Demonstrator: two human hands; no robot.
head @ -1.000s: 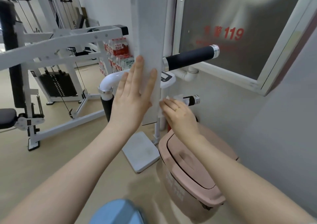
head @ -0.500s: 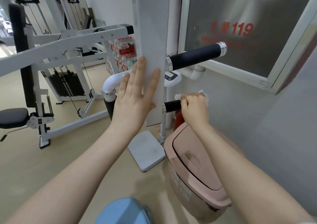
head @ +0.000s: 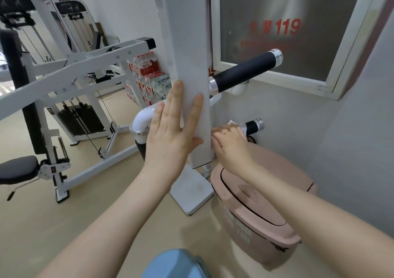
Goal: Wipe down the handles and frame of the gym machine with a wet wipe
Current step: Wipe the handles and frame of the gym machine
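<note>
Left hand (head: 170, 137) flat, fingers straight, pressed on the white upright post (head: 187, 64) of the machine. Right hand (head: 229, 144) curled around a white wet wipe (head: 233, 124), gripping it on the lower black handle (head: 252, 126), right of the post. Upper black handle (head: 245, 71) above. Pink bin (head: 255, 209) on the floor, near right.

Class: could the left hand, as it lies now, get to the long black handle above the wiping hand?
Probably not directly: the left hand lies flat on the white post, which stands between it and the long handle.
</note>
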